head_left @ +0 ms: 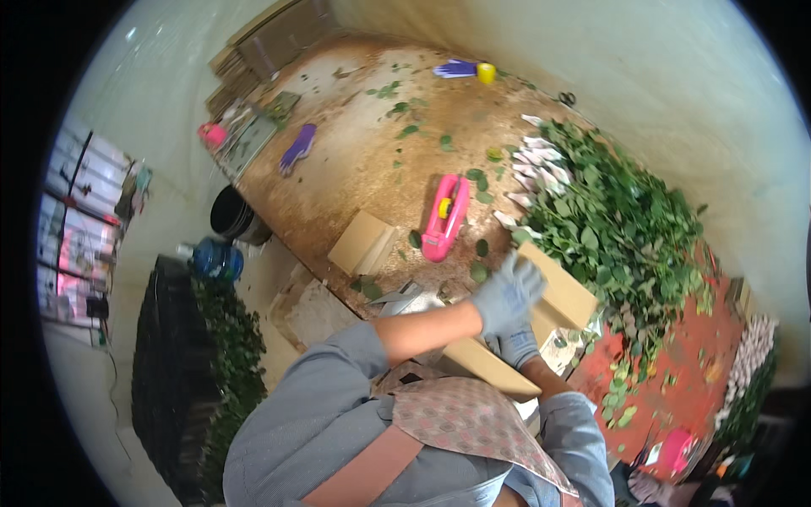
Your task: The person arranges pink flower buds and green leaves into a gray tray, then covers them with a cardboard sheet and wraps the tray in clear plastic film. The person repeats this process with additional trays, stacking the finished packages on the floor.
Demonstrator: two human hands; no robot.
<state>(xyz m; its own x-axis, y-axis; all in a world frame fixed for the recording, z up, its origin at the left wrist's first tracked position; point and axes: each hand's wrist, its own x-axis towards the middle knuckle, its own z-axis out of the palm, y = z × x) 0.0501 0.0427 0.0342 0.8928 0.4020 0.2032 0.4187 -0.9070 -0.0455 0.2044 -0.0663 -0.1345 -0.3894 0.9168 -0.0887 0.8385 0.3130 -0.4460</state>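
Observation:
Both hands wear grey gloves and are close together in front of my body, at a folded piece of brown cardboard. My left hand crosses over to the right, its slightly blurred fingers stretched out against the raised far panel of the cardboard. Below it, my right hand is inside the fold, between that panel and the nearer cardboard flap; it seems to grip the cardboard, though its fingertips are hidden. Beyond my left hand a pink tape dispenser with a yellow core lies on the worktable.
A small cardboard stack lies left on the worktable. Leafy stems with pale wrapped heads are heaped right. Farther off are purple gloves, a yellow roll and scissors. A black bucket and blue water jug stand left.

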